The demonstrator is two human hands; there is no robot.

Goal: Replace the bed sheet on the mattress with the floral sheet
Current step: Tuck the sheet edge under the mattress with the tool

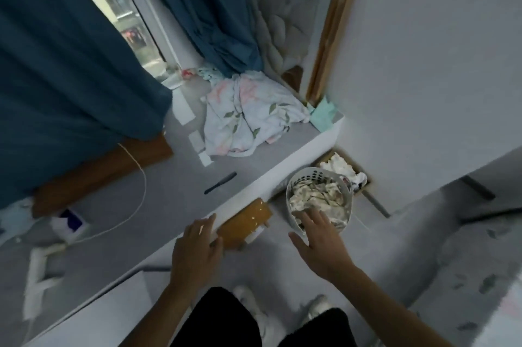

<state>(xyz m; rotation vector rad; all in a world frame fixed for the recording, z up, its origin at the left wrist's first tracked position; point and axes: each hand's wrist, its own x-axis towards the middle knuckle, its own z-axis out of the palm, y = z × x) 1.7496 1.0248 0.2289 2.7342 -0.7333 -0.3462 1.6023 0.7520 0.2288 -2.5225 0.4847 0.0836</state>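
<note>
A crumpled floral sheet (248, 115), pale with pink flowers and green leaves, lies heaped at the far end of a grey padded ledge (175, 194) below the window. On the floor beside the ledge stands a white laundry basket (313, 174) holding bunched beige patterned fabric (316, 200). My right hand (319, 242) hovers with spread fingers over the basket's near rim. My left hand (195, 250) lies with straight fingers at the ledge's edge, its thumb against a glossy brown flat object (245, 222).
Blue curtains (67, 64) hang over the ledge on the left. A black comb-like item (220, 186), a white cable (141, 177) and white boxes lie on the ledge. A second bin with white cloth (344, 168) sits behind the basket. A grey patterned surface (480, 276) lies at the right.
</note>
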